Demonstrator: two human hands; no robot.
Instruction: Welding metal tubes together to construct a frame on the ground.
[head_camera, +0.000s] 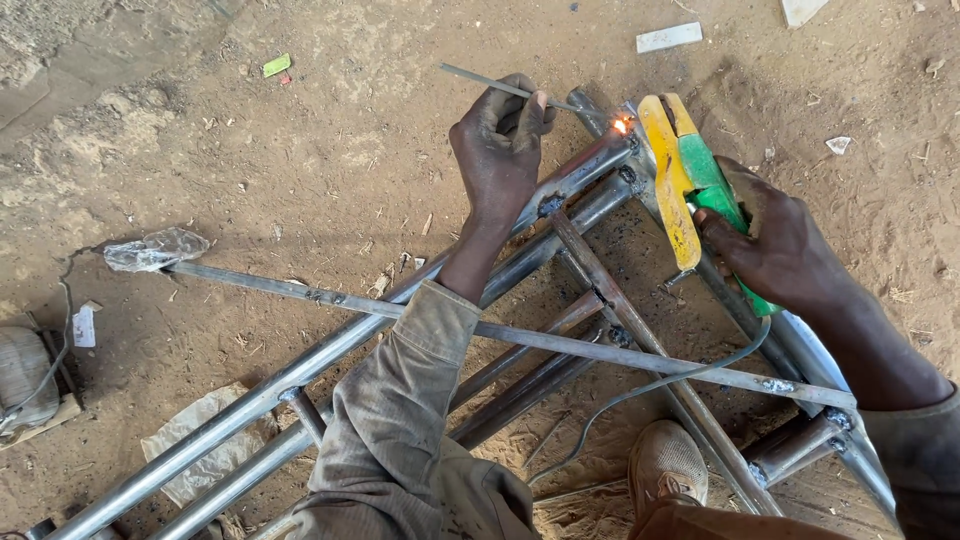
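Note:
My left hand (497, 145) pinches a thin grey metal rod (500, 87) and rests on the top tube of a steel frame (330, 350) lying on the sandy ground. My right hand (775, 245) grips the green and yellow handle of an electrode holder (685, 170). Its tip meets the frame's corner joint, where a small orange glow (622, 125) burns. A grey cable (640, 392) trails from the holder back across the frame toward me.
My shoe (665, 462) stands among the frame's bars. Crumpled plastic (155, 250), paper scraps (205, 440), a white block (668, 37) and a green scrap (276, 65) lie on the dirt. A wire runs at the left edge (62, 330).

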